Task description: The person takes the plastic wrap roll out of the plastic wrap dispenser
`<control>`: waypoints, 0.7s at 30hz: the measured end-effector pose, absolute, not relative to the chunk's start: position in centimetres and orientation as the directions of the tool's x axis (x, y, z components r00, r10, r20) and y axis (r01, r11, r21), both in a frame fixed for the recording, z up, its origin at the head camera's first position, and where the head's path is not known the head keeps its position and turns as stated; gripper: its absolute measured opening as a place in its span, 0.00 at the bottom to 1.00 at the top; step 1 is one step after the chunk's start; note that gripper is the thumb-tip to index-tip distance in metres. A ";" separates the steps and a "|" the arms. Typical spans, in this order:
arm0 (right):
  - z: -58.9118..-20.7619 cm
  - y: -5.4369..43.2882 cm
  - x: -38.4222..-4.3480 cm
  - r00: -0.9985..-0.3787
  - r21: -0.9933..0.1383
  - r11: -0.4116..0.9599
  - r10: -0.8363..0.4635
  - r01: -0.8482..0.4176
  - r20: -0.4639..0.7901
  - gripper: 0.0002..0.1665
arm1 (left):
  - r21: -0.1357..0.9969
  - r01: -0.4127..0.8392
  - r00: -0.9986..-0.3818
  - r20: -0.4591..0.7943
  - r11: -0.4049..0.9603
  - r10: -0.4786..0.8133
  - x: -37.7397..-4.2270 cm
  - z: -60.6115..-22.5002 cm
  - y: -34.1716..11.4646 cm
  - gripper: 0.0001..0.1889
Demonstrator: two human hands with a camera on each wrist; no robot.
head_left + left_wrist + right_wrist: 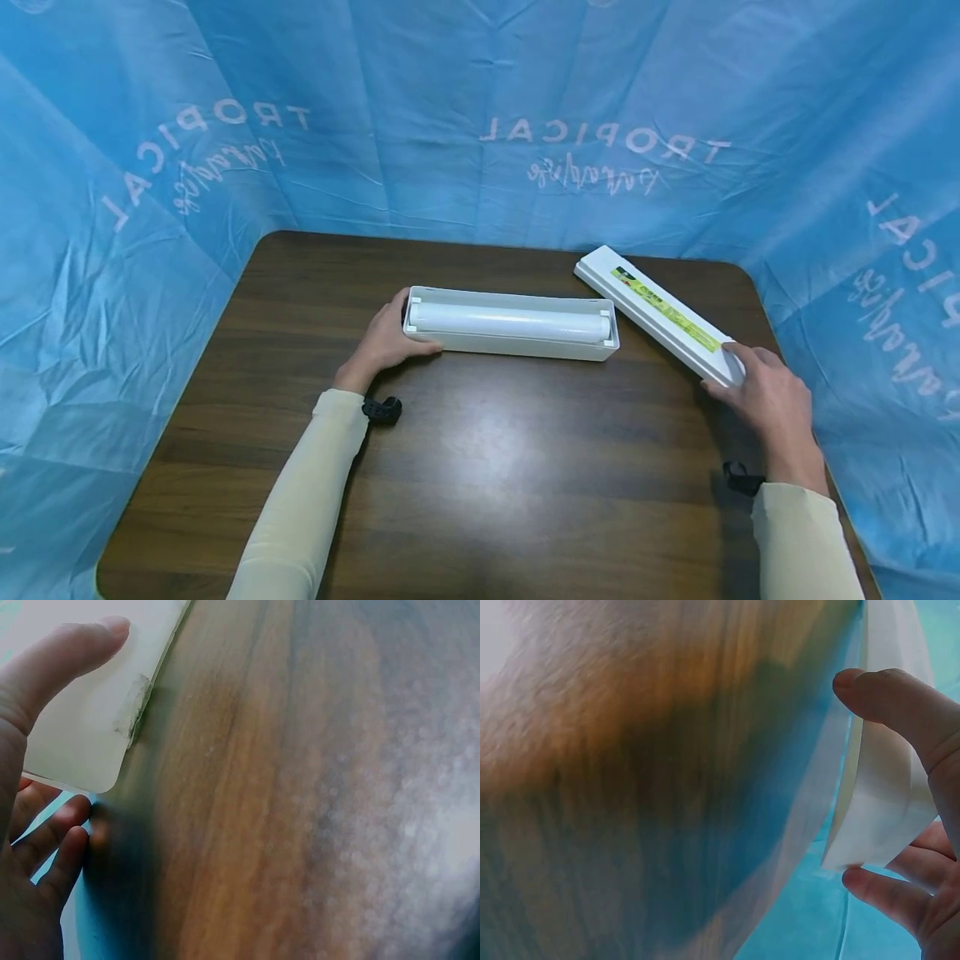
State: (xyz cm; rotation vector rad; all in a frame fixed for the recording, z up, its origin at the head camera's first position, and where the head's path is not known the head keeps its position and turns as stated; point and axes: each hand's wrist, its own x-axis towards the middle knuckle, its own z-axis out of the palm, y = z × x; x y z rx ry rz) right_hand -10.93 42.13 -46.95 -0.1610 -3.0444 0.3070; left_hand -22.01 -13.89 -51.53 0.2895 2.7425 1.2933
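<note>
2 pale yellow sleeves (pixel 300 500) reach in from the bottom edge, a black band (pixel 382 411) at each wrist. The left hand (pixel 390 337) grips the left end of a long white box (pixel 517 343), thumb along the near wall and fingers around the end. The box sits on a brown wooden table (pixel 487 483), left of the lid, its open top showing a white roll (pixel 510 321) lying lengthwise inside. The right hand (pixel 776 396) grips the near end of a long white lid (pixel 611 292), thumb on its left edge. The lid slants from far left to near right, beside the box's right end, with a yellow-green label (pixel 667 308) facing up; whether its far end touches the table is unclear. Behind hangs blue cloth (pixel 480 200) with mirrored white lettering reading "TROPICAL paradise"
</note>
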 end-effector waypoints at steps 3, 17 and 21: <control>-47.2 42.2 -10.9 -0.991 -0.197 0.974 0.123 0.109 0.058 0.47 | 0.772 0.132 -0.977 -0.002 0.621 0.211 -22.1 -51.6 -14.0 0.58; -48.4 43.0 -10.6 -0.987 -0.203 0.968 0.157 0.149 0.026 0.57 | 0.748 0.108 -0.980 -0.032 0.655 0.198 -22.0 -51.6 -13.9 0.61; -48.5 43.2 -10.7 -0.987 -0.213 0.966 0.159 0.148 0.034 0.57 | 0.748 0.114 -0.980 -0.025 0.654 0.200 -22.1 -51.6 -13.9 0.60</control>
